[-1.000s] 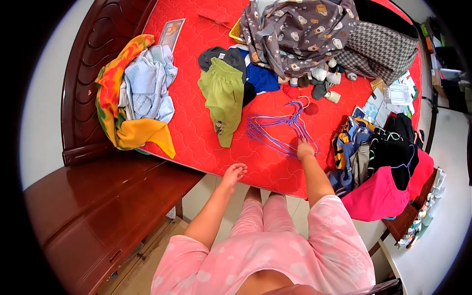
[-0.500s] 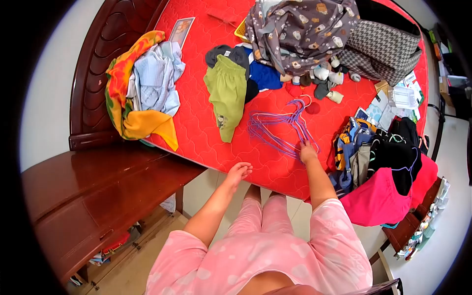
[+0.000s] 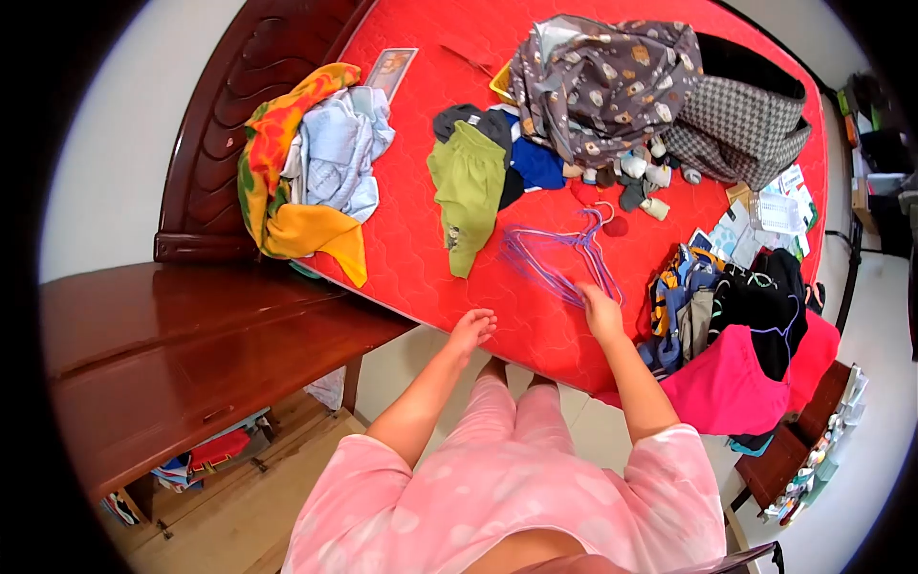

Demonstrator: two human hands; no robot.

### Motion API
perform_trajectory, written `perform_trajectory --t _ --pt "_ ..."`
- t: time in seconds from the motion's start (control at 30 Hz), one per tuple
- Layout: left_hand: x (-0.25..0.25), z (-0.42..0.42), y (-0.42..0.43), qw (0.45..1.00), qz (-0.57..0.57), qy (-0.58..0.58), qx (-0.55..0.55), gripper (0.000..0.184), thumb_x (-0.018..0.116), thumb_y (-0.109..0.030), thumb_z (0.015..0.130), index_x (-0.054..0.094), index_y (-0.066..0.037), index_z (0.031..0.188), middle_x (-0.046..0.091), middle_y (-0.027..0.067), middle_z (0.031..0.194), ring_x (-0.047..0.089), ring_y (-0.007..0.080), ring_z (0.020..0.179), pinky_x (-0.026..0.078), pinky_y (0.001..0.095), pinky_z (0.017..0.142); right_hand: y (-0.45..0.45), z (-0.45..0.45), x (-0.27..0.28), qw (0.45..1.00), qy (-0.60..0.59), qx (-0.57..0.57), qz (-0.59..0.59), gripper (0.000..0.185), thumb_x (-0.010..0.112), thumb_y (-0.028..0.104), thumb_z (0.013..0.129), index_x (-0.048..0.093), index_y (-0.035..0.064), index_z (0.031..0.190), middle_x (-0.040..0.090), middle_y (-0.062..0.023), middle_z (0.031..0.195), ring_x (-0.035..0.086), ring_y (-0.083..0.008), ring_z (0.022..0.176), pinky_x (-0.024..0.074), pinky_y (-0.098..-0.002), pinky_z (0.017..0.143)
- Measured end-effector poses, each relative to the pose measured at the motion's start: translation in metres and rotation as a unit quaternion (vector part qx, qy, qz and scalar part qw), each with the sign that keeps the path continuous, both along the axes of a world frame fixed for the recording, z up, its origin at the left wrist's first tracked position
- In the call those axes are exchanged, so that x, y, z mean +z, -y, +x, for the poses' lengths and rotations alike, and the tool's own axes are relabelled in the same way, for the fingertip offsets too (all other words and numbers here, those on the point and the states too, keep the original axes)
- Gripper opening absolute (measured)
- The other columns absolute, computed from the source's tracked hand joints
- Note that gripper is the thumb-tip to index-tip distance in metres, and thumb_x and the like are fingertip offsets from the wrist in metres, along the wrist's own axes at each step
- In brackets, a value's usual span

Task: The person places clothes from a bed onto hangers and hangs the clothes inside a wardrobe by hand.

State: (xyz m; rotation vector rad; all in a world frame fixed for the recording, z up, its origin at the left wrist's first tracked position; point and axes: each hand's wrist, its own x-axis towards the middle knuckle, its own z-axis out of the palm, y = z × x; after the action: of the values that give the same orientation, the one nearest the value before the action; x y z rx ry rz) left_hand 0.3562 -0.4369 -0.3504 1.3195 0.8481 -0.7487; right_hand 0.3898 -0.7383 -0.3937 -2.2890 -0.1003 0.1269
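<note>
My right hand is closed on the lower right end of a bunch of purple and white hangers, which lies over the red mattress. Bent slightly at the fingers, my left hand is empty above the mattress's front edge. Beyond it lie green trousers, with a dark grey garment and a blue one beside them. Just past the hanger hooks sits a pile of rolled socks.
Orange-yellow cloth and light blue clothes are piled left, near the dark headboard. A patterned grey cloth and houndstooth bag stand at the back. Clothes on hangers, including a pink garment, lie right.
The view has shifted, so the bed's contents appear further right and turned a little. My right hand still holds the hangers, which now look slightly blurred. My left hand remains empty.
</note>
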Motion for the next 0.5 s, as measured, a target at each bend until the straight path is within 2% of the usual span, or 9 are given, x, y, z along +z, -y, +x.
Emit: perform_trajectory --t 0.07,0.1,0.2,0.23,0.33,0.37,0.43,0.5 --pt "0.002 0.010 -0.015 0.999 0.013 0.020 0.038 0.022 0.049 -0.016 0.093 0.053 -0.014 0.115 0.060 0.0004 0.110 0.056 0.0114 0.095 0.045 0.0285 0.082 -0.004 0.001 0.037 0.998 -0.005 0.065 0.025 0.021 0.054 0.007 0.084 0.062 0.0097 0.103 0.064 -0.0124 0.090 0.063 -0.0307 0.082 0.0502 -0.0393 0.070" --pt "0.001 0.017 -0.022 0.998 0.017 0.030 0.056 0.024 0.050 -0.016 0.093 0.053 -0.015 0.116 0.059 -0.0002 0.111 0.055 0.0111 0.095 0.045 0.0288 0.082 -0.006 0.002 0.060 0.996 -0.018 0.084 0.001 0.018 0.056 0.006 0.083 0.065 0.0092 0.099 0.064 -0.0113 0.090 0.063 -0.0306 0.082 0.0506 -0.0380 0.069" --pt "0.005 0.041 -0.047 0.994 0.033 0.048 0.092 0.027 0.053 -0.019 0.092 0.052 -0.017 0.119 0.056 -0.0006 0.115 0.053 0.0119 0.097 0.043 0.0305 0.084 -0.013 0.007 0.110 0.996 -0.023 0.081 0.044 0.019 0.058 0.004 0.082 0.065 0.0087 0.099 0.064 -0.0118 0.089 0.063 -0.0297 0.081 0.0508 -0.0352 0.069" --pt "0.011 0.050 -0.053 0.994 0.050 0.050 0.079 0.031 0.053 -0.026 0.091 0.050 -0.017 0.121 0.053 -0.0004 0.118 0.051 0.0129 0.097 0.041 0.0308 0.085 -0.016 0.008 0.124 0.990 -0.073 0.059 0.101 0.020 0.059 0.001 0.082 0.066 0.0056 0.100 0.065 -0.0119 0.087 0.064 -0.0250 0.080 0.0501 -0.0309 0.069" --pt "0.043 0.082 -0.064 0.994 0.096 0.026 0.055 0.032 0.052 -0.034 0.092 0.052 -0.018 0.120 0.052 0.0000 0.119 0.050 0.0136 0.098 0.038 0.0307 0.087 -0.032 0.015 0.162 0.973 -0.095 0.004 0.210 0.021 0.058 -0.001 0.083 0.065 0.0023 0.103 0.066 -0.0114 0.086 0.064 -0.0193 0.081 0.0486 -0.0282 0.071" --pt "0.045 0.090 -0.071 0.998 0.040 0.022 0.052 0.031 0.051 -0.036 0.092 0.053 -0.017 0.116 0.054 0.0000 0.113 0.051 0.0127 0.093 0.039 0.0295 0.083 -0.037 0.017 0.169 0.974 -0.099 -0.008 0.204 0.020 0.058 -0.001 0.084 0.065 -0.0005 0.103 0.066 -0.0102 0.086 0.062 -0.0151 0.079 0.0471 -0.0261 0.071" --pt "0.047 0.107 -0.086 0.996 -0.072 0.016 0.046 0.031 0.050 -0.041 0.092 0.056 -0.015 0.109 0.057 0.0000 0.100 0.052 0.0110 0.083 0.041 0.0271 0.075 -0.053 0.022 0.183 0.972 -0.122 -0.038 0.198 0.020 0.059 -0.001 0.084 0.065 -0.0004 0.102 0.065 -0.0077 0.085 0.060 -0.0129 0.076 0.0465 -0.0248 0.070" --pt "0.025 0.125 -0.106 0.997 -0.067 0.043 0.006 0.028 0.051 -0.041 0.092 0.057 -0.014 0.097 0.054 -0.0014 0.084 0.049 0.0088 0.070 0.040 0.0249 0.065 -0.067 0.029 0.185 0.956 -0.191 -0.078 0.210 0.021 0.059 -0.001 0.084 0.063 0.0009 0.105 0.061 -0.0026 0.080 0.055 -0.0083 0.073 0.0448 -0.0219 0.068"
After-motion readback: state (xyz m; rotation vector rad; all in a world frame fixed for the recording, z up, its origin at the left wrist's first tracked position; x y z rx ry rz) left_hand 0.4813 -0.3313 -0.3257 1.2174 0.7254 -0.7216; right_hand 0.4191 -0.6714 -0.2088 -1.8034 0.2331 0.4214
